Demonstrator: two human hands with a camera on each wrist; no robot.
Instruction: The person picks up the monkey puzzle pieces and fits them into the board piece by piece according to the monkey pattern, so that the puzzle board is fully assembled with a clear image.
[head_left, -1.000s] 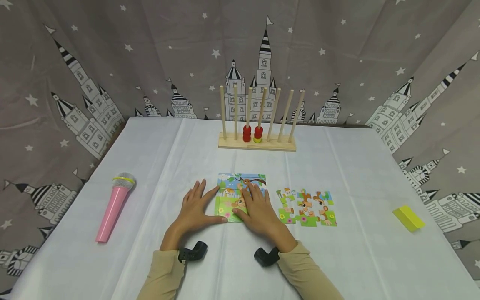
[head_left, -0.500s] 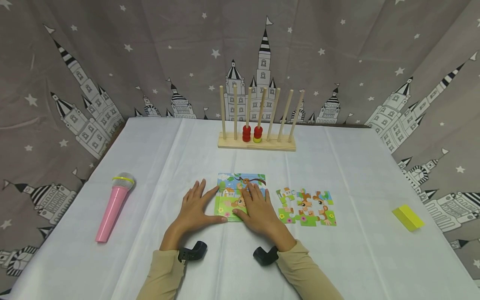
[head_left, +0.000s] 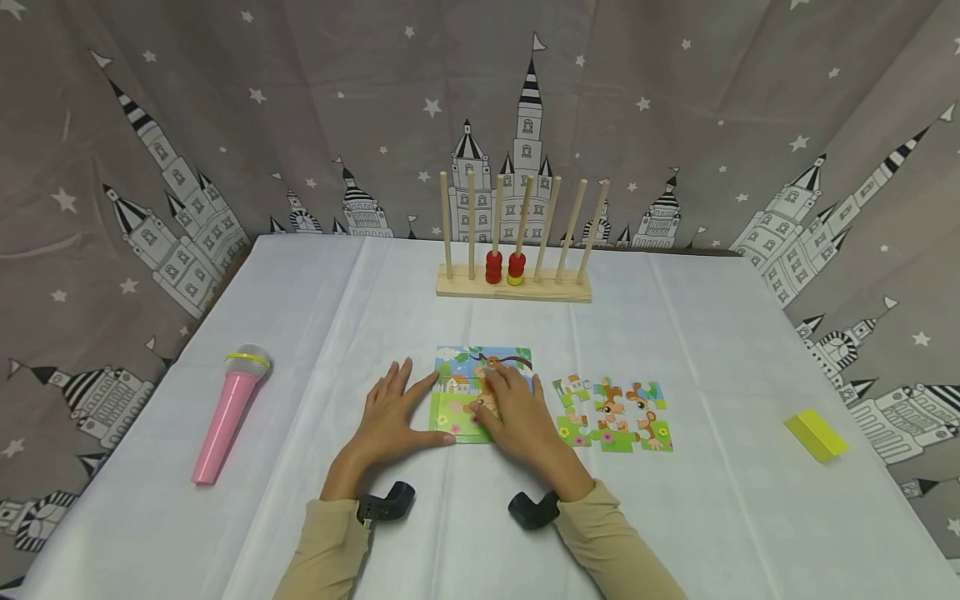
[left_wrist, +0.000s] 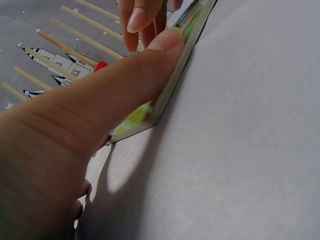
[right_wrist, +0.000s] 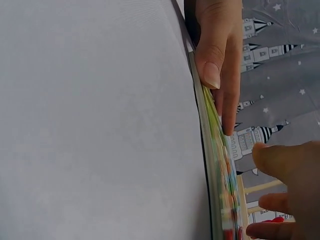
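Note:
A square jigsaw puzzle in a shallow frame lies flat at the middle of the table, showing a monkey, green grass and blue sky. My left hand steadies its left side, thumb at the near left corner and index fingertip at the left edge. My right hand lies over the puzzle's right half, fingertips over the monkey and hiding part of the picture. In the right wrist view its thumb stands apart from the other fingers, close above the board. Several loose puzzle pieces lie just right of that hand.
Behind the puzzle stands a wooden peg abacus with red and yellow beads on two pegs. A pink toy microphone lies at the left, and a folded yellow block near the right edge. A grey castle-print curtain hangs behind.
The right hand's fingers have bent a little and its thumb has shifted slightly up and right, uncovering more of the monkey. The left hand stays put.

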